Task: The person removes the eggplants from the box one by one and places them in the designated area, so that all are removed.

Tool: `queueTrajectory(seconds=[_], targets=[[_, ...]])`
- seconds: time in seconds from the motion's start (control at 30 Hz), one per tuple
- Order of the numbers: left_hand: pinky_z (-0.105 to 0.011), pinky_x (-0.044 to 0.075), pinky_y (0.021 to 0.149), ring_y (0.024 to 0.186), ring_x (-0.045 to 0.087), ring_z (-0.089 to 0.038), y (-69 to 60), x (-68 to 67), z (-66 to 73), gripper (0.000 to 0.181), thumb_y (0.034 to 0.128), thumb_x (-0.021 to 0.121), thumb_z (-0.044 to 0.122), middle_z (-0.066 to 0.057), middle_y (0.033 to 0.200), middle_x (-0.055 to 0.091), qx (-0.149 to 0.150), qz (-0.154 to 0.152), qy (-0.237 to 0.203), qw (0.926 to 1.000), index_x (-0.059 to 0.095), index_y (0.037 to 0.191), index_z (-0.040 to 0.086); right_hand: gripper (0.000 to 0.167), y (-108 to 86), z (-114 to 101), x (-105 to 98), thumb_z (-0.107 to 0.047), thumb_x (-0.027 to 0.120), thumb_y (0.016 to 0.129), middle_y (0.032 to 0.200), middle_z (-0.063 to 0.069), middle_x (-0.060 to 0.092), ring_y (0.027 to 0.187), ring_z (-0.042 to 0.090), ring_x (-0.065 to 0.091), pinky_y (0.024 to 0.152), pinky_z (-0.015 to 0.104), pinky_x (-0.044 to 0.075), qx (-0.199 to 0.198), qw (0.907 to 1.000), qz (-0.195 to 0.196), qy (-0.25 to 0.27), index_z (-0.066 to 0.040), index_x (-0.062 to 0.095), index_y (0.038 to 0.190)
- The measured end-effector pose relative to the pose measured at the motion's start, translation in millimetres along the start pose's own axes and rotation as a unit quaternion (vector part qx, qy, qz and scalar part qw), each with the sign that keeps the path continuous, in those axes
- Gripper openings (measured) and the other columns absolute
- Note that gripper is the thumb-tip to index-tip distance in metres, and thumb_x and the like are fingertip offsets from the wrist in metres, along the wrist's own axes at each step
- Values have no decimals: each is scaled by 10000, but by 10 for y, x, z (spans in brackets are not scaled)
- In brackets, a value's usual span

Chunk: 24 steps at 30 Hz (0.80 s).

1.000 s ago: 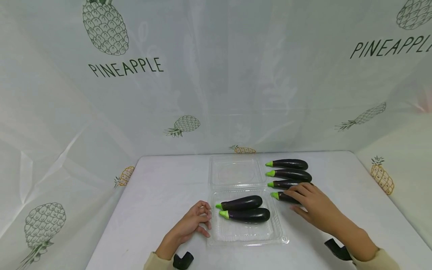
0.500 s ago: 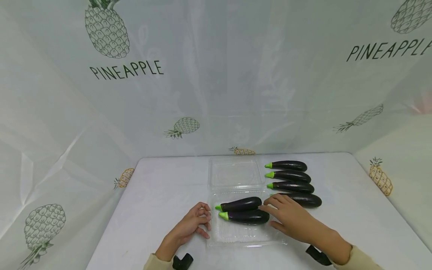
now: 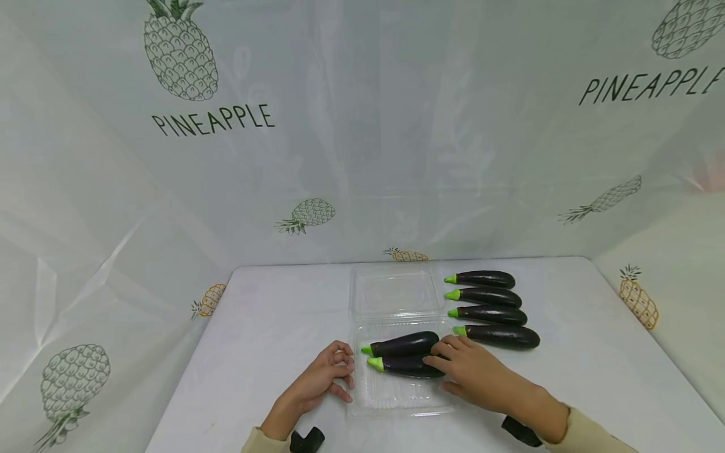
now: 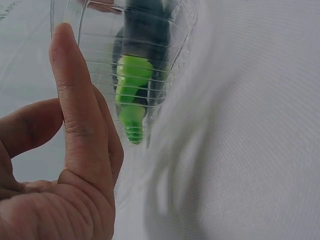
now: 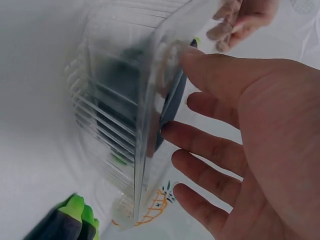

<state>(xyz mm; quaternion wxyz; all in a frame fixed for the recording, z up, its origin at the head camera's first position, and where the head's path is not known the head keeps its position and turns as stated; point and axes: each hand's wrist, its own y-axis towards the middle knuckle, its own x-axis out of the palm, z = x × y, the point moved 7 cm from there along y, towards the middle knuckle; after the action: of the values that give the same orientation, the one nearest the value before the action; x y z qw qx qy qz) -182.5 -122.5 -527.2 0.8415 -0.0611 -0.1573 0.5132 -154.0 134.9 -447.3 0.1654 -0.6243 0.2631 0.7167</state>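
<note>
Two dark eggplants with green stems lie side by side in a clear plastic clamshell box (image 3: 391,397). My right hand (image 3: 472,371) is over the box's right rim, its fingertips at the thick end of the nearer eggplant (image 3: 403,367) and hiding that end. Just behind it lies the other eggplant (image 3: 403,345). In the right wrist view the fingers of the right hand (image 5: 235,135) are spread and loosely bent. At the box's left side rests my left hand (image 3: 323,374); the left wrist view shows a straight finger (image 4: 75,95) along the clear wall.
Several more eggplants (image 3: 493,314) lie in a row right of the box, stems pointing left. The box's lid (image 3: 396,292) is folded back flat behind it. A white table (image 3: 272,314) carries everything, with a pineapple-print sheet (image 3: 362,157) hanging behind.
My right hand has left the nearest eggplant of the right-hand row and moved left over the box, to the nearer eggplant inside. The left hand has stayed in place.
</note>
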Motion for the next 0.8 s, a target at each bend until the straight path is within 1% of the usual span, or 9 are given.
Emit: queueTrajectory(seconds=[0.27, 0.37, 0.53, 0.63, 0.8], targets=[[-291, 631, 574, 769, 613, -148, -5, 1, 12, 262, 1035, 568, 13, -12, 966, 533, 34, 7, -2, 10000, 411, 1244, -14, 521, 40, -25, 42, -342, 915, 816, 1172, 12, 650, 1107, 252, 624, 975, 458, 592, -103, 9997, 6, -204, -148, 718, 1258], [-291, 632, 575, 769, 612, -149, -2, 0, 15, 258, 1035, 569, 12, -11, 963, 534, 46, 9, 2, 10000, 415, 1240, -10, 525, 63, -18, 54, -344, 917, 817, 1171, 16, 644, 1112, 248, 622, 988, 457, 592, -19, 9996, -106, -247, -134, 721, 1257], [-291, 631, 573, 769, 613, -153, 3, 2, 12, 254, 1033, 568, 3, -11, 957, 533, 37, -1, -12, 10000, 420, 1240, -9, 529, 94, 5, 99, -346, 924, 810, 1166, 26, 652, 1132, 256, 618, 1004, 476, 582, 188, 9992, -316, -161, -118, 724, 1243], [-291, 631, 571, 766, 614, -154, 6, 2, 11, 255, 1033, 570, 6, -13, 949, 534, 34, -8, -24, 10000, 422, 1240, -7, 539, 103, 9, 116, -344, 931, 799, 1161, 33, 661, 1136, 265, 623, 1004, 485, 579, 239, 9991, -318, -134, -112, 713, 1234], [-290, 628, 568, 763, 617, -153, 2, 4, 6, 253, 1036, 561, 2, -16, 951, 528, 17, -21, -17, 10000, 415, 1242, -12, 556, 120, 5, 146, -333, 942, 781, 1131, 27, 678, 1121, 262, 635, 984, 491, 585, 206, 9995, -233, -66, -110, 695, 1226]])
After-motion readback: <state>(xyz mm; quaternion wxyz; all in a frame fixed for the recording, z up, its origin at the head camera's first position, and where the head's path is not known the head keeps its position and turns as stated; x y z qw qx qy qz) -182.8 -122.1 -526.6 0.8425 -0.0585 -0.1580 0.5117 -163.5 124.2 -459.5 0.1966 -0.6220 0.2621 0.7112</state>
